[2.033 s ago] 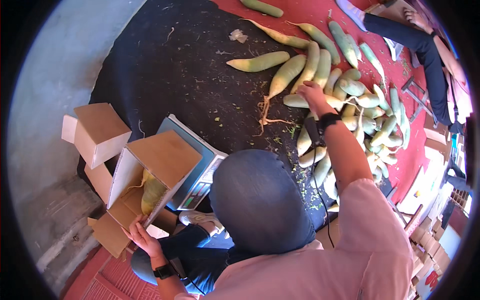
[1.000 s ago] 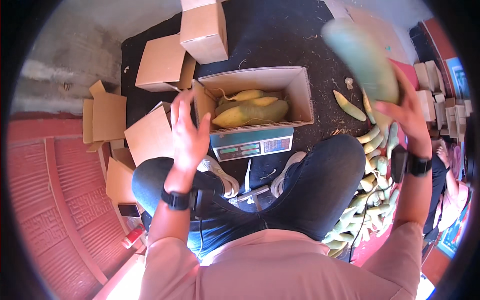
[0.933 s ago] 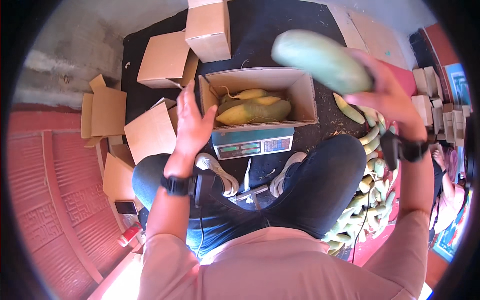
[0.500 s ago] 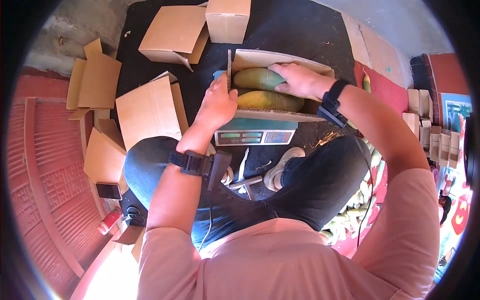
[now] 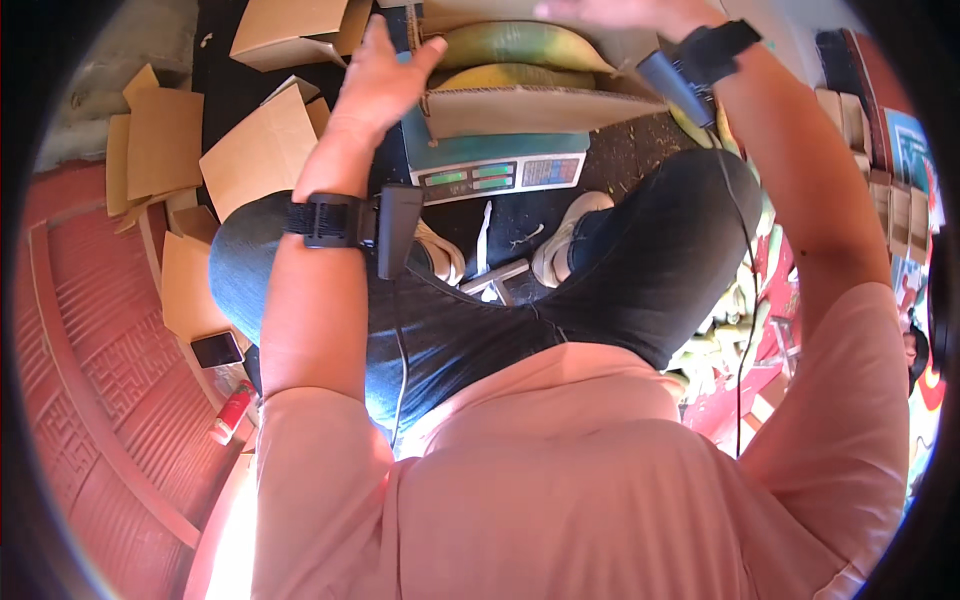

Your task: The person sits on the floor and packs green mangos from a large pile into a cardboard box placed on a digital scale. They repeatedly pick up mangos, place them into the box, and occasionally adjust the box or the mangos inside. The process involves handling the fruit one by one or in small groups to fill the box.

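An open cardboard box sits on a digital scale in front of me. Two long, thick, radish-like vegetables lie side by side in it: a green-yellow one farther away and a yellower one nearer. My left hand is at the box's left end, thumb spread from its fingers, holding nothing; whether it touches the wall cannot be told. Over the far right part of the box is my right hand, blurred and cut by the picture's top edge, with fingers stretched out and nothing visible in them.
Several cardboard boxes stand on the left, the nearest being an open one. A phone and a red bottle lie at far left. A pile of pale green vegetables is beyond my right knee. Cables hang from both wrist devices.
My right hand has let go of the farther vegetable and moved up and away. The left hand has loosened from the box wall, fingers spreading. The whole view has shifted, with the box now higher.
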`<state>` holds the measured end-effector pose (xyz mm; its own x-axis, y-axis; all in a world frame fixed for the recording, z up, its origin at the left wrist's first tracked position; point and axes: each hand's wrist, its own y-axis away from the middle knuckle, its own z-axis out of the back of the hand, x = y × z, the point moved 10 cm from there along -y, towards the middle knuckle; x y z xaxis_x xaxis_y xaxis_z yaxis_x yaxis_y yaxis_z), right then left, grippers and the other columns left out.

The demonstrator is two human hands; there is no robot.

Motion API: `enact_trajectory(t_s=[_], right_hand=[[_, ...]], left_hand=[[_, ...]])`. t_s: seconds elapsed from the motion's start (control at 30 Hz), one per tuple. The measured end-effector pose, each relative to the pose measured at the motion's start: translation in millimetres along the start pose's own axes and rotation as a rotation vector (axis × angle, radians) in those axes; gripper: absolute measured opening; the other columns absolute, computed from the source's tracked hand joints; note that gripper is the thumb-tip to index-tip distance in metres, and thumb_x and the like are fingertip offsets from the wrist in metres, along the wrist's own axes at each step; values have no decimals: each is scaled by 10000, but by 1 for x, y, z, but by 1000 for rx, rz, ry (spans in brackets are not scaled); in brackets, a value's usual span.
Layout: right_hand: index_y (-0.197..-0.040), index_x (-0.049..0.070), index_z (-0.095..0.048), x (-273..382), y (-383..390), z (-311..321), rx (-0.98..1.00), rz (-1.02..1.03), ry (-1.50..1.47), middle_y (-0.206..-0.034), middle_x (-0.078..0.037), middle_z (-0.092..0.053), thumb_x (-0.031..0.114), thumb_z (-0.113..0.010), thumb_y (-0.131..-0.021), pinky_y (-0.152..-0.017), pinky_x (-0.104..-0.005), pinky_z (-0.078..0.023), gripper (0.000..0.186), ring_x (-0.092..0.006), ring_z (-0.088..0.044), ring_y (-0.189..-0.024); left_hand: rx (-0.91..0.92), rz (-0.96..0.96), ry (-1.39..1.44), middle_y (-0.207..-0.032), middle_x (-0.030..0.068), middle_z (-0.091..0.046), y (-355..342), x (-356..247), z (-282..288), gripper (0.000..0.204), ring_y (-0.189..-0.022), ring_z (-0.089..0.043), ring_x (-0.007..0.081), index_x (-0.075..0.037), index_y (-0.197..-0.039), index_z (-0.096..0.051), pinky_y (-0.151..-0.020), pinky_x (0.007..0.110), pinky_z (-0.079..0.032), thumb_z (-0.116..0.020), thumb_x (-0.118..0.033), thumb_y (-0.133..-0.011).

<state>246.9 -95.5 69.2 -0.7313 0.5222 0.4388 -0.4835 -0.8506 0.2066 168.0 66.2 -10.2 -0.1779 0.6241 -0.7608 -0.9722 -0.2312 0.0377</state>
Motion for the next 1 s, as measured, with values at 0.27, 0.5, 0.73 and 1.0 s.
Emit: enact_trajectory(t_s=[0.27, 0.5, 0.73, 1.0], right_hand=[[-1186, 28, -569, -41, 158, 98, -336, -289, -7, -858, -73, -637, 89, -603, -874, -736, -294, -476, 320, -139, -572, -787], [-1243, 52, -531, -120, 282, 69, -353, -418, -10, -971, -98, -636, 167, -591, -891, -853, -305, -465, 375, -187, -596, -919], [-1271, 73, -516, -131, 320, 36, -403, -468, -78, -984, -66, -599, 222, -571, -926, -896, -262, -432, 380, -140, -558, -960], [-1185, 5, -575, -48, 301, 58, -412, -435, -111, -1031, -113, -655, 74, -582, -872, -865, -302, -470, 320, -184, -594, -967]], left_hand=[[-135, 56, 37, -1390, 285, -346, -1, -6, 24, 848, -1297, -358, 392, 12, -1412, -265, -1047, 413, -346, -647, -443, -806], [-121, 130, 46, -1401, 284, -339, 1, 7, 11, 829, -1300, -352, 397, 5, -1416, -259, -1048, 415, -348, -644, -412, -812], [-142, 126, -29, -1377, 289, -372, -1, 4, 17, 806, -1283, -378, 399, 13, -1400, -295, -1030, 420, -372, -654, -399, -808], [-184, 122, -46, -1357, 282, -413, 3, -2, 20, 792, -1262, -415, 393, 37, -1378, -324, -1021, 419, -382, -659, -396, -806]])
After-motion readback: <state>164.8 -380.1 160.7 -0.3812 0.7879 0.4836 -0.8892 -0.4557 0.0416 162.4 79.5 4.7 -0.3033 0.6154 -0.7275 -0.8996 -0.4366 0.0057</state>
